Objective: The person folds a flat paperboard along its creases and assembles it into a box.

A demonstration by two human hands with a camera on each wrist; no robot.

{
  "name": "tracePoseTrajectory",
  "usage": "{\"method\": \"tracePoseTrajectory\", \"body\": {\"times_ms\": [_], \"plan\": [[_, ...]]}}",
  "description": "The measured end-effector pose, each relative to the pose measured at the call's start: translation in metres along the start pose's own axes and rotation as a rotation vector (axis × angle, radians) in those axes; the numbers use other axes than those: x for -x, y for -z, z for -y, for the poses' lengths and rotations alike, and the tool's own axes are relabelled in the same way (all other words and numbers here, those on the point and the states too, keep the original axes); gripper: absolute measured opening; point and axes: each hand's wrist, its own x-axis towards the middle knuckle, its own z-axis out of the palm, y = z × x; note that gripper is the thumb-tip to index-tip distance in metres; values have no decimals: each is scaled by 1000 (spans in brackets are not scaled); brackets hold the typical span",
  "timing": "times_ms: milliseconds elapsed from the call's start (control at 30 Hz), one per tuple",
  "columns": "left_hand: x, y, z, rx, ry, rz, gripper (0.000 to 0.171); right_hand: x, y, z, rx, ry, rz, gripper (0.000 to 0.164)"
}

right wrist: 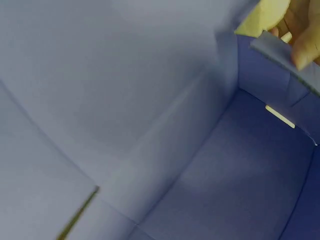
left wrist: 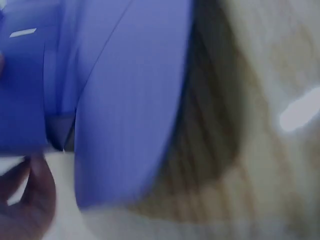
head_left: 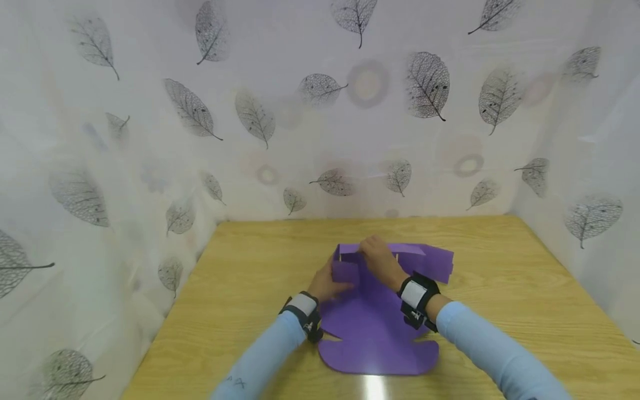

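My left hand [head_left: 325,284] gripped the half-folded purple box [head_left: 382,316] on the tabletop [head_left: 250,266], my right hand [head_left: 383,262] pinched its far edge [head_left: 412,249]; pulling too hard could have creased or torn it

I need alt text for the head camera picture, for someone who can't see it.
A person's left hand and right hand grip a partly folded purple sheet on a wood-grained table; leaf-patterned sheeting hangs behind.

Partly folded purple box [head_left: 375,322]
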Motion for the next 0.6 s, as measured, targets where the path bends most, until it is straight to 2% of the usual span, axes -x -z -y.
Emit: {"method": "tracePoseTrajectory", "body": {"times_ms": [100, 333, 500, 600], "plan": [[-6, -2, -2, -91, -56, -86, 97, 0, -1, 1, -9, -11, 16, 16], [-10, -3, -21, -230, -50, -194, 74, 0, 3, 2, -19, -16, 60, 16], [-13, -6, -23, -351, -58, -311, 49, 0, 2, 3, -41, 15, 55, 15], [-15, -6, -24, -377, -57, -318, 45, 1, 2, 3, -57, 16, 57, 16]]}}
